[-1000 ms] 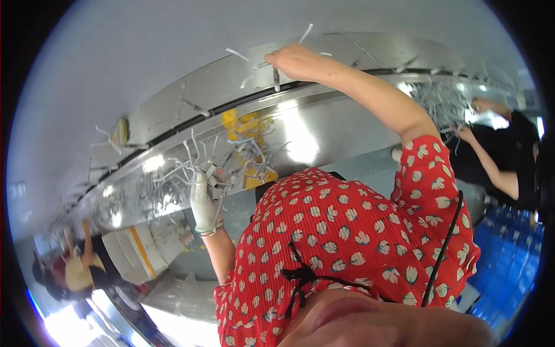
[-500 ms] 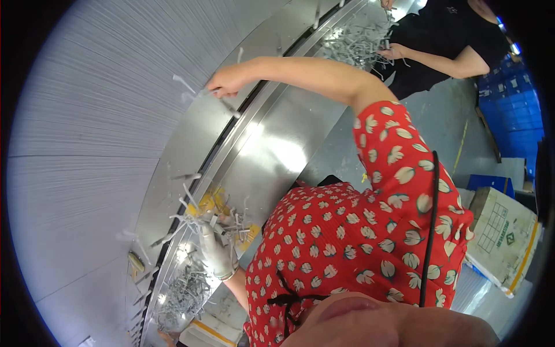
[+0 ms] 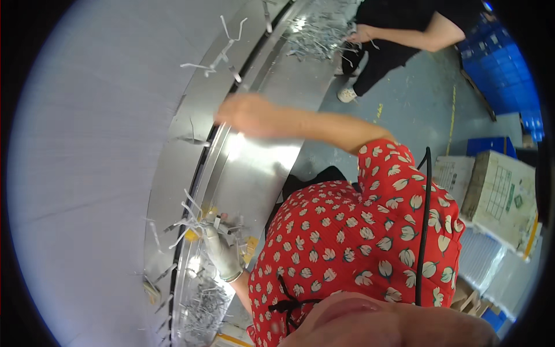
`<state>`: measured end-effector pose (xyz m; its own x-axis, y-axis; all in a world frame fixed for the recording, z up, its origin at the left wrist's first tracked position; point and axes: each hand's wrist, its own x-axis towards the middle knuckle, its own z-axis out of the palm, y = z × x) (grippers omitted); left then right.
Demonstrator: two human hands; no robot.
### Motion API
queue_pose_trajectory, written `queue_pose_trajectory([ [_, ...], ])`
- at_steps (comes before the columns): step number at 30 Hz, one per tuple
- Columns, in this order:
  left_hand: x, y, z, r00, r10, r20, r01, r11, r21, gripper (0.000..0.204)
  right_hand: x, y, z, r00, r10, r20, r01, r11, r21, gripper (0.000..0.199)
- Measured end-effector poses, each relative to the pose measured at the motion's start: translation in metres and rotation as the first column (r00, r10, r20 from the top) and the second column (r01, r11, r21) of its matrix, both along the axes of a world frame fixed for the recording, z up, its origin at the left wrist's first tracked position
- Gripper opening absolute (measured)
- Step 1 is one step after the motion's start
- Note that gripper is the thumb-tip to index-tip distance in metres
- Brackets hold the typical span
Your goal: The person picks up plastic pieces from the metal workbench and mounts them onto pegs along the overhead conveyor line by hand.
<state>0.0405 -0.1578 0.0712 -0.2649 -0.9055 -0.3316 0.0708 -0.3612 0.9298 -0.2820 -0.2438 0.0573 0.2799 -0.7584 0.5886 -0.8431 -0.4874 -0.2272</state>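
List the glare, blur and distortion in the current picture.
Head view: white glare on the metal bench; head view: right hand smeared, probably by motion, while the red patterned top looks crisper; head view: fisheye bending along the bench, black corners.

One gloved left hand (image 3: pixel 219 250) and one right hand (image 3: pixel 247 114) are showing; one steel counter (image 3: pixel 263 165) is holding two large heaps of wiry grey pieces (image 3: pixel 318 39); one co-worker (image 3: pixel 394 16) is standing.
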Motion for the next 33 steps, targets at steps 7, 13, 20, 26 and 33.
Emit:
queue_pose_trajectory([
  [7, -0.036, -0.015, -0.036, 0.972, -0.153, -0.177, 0.166, 0.984, 0.064, 0.052, 0.114, 0.060, -0.063, 0.775, 0.031, 0.631, -0.528, 0.580, 0.621, 0.023],
  [13, -0.025, -0.019, -0.039, 0.980, -0.163, -0.116, 0.168, 0.985, 0.032, 0.046, 0.113, 0.041, -0.079, 0.570, 0.008, 0.821, -0.764, 0.372, 0.527, 0.026],
  [20, 0.014, -0.017, -0.023, 0.973, 0.121, -0.198, -0.102, 0.989, 0.103, 0.035, 0.132, 0.022, -0.050, 0.366, 0.079, 0.927, -0.919, 0.190, 0.346, 0.026],
  [26, 0.026, -0.031, -0.040, 0.947, 0.319, -0.037, -0.307, 0.934, 0.182, 0.046, 0.062, -0.006, -0.047, 0.597, 0.305, 0.742, -0.797, 0.335, 0.503, 0.032],
  [33, 0.097, -0.036, -0.049, 0.860, 0.416, -0.296, -0.385, 0.909, 0.161, 0.036, 0.129, -0.004, -0.063, 0.880, 0.094, 0.465, -0.474, 0.185, 0.861, 0.030],
])
